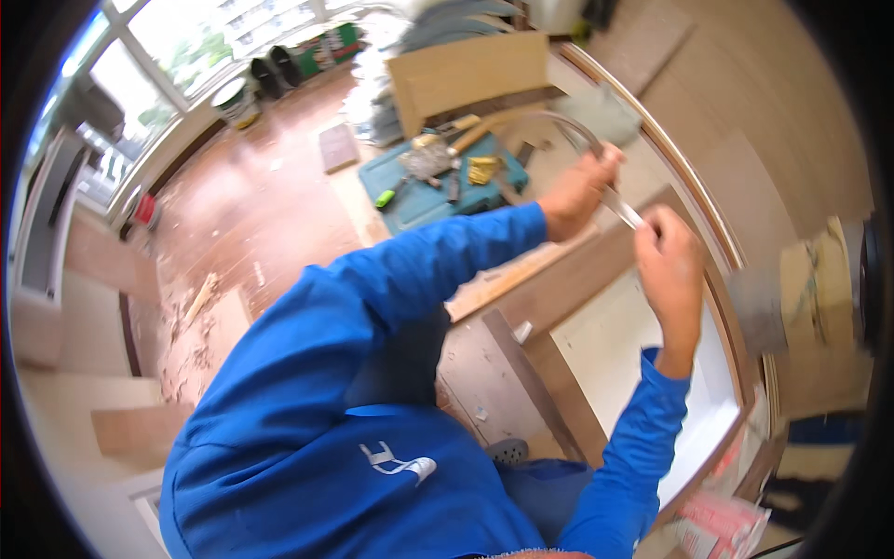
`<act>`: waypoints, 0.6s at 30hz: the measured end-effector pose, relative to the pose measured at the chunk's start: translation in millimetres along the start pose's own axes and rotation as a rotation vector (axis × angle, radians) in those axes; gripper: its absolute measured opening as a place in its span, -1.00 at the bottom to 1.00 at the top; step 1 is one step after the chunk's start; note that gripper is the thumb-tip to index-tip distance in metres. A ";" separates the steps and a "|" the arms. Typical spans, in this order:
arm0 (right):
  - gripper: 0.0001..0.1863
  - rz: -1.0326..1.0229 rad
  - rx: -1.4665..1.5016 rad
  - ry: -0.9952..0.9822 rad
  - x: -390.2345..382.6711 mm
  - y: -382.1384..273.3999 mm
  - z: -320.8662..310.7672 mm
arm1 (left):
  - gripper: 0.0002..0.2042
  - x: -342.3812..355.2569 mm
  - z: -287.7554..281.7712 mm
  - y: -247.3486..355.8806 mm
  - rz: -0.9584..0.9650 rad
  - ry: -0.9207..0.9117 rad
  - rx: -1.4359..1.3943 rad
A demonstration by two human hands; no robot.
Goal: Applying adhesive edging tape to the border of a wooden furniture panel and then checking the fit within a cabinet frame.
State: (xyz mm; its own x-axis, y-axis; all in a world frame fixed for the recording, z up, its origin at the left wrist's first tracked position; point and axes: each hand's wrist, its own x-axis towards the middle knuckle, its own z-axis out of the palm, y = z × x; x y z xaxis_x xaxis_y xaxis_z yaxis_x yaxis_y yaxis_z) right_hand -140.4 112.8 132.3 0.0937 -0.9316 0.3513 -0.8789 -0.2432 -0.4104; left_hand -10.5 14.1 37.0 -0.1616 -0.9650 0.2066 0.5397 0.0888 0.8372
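A thin, flexible brown strip (564, 119) bends in a loop above the work area. My left hand (579, 197) is closed around it. A pale, shiny length of the strip runs from there to my right hand (670, 265), whose fingers pinch its end. Both arms are stretched forward to the right. Beneath my hands lies a brown wooden cabinet frame (568, 387) with a white inner panel (610, 340). Left of my left hand, a teal case (382, 177) carries loose tools, among them a green-tipped tool (385, 198) and a yellow item (483, 170).
A cardboard sheet (470, 74) leans behind the case. Wood shavings (191, 345) litter the reddish floor at left. A bucket (236, 102) and dark shoes (275, 70) stand by the windows. Boards (93, 252) lie at far left; a plastic bag (717, 524) lies at lower right.
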 end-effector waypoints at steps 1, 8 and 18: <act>-0.84 -0.014 0.005 -0.025 -1.7 0.9 -0.4 | -0.72 0.9 0.6 1.7 0.066 0.015 0.168; -0.87 -0.039 -0.027 0.070 -7.4 -15.4 30.4 | -0.85 12.1 -10.4 1.1 0.040 -0.051 -0.114; -0.87 -0.074 -0.028 0.190 -12.4 -13.3 54.9 | -0.84 17.8 -8.2 -11.9 0.214 0.050 0.181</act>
State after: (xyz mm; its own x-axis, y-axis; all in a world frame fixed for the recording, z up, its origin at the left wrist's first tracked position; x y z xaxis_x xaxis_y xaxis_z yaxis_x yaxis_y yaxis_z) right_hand -104.3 112.7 87.2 0.0706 -0.8429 0.5334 -0.8858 -0.2988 -0.3550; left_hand -13.0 -6.2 26.5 -0.0164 -0.9303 0.3664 0.4005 0.3297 0.8549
